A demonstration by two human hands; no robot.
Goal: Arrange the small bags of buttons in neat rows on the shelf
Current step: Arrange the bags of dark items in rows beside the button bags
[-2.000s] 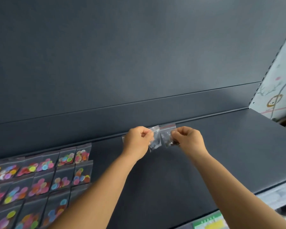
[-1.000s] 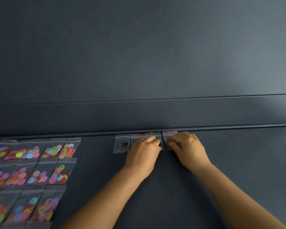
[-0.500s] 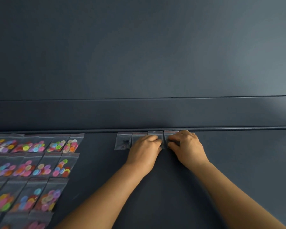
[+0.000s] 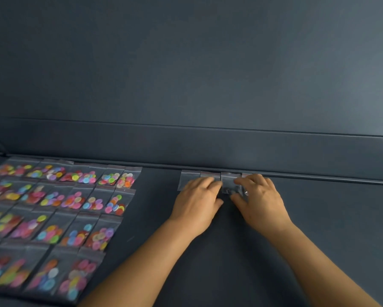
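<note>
Several small clear bags of dark buttons (image 4: pixel 229 183) lie side by side in a short row against the back edge of the dark shelf (image 4: pixel 330 222). My left hand (image 4: pixel 197 200) rests flat over the two left bags of that row; the leftmost bag (image 4: pixel 186 179) shows beside its fingers. My right hand (image 4: pixel 261 200) lies over the right end, fingertips and thumb touching the bag between the two hands. Much of the row is hidden under my hands.
A large block of bags with colourful buttons (image 4: pixel 75 202) lies in neat rows on the left part of the shelf. A raised back ledge (image 4: pixel 208 149) and a dark back wall run behind everything. Bare shelf stretches to the right of my hands.
Two seconds ago both hands held bags in the air; they came down and laid them in the row. Since then my fingers have flattened out on the bags.
</note>
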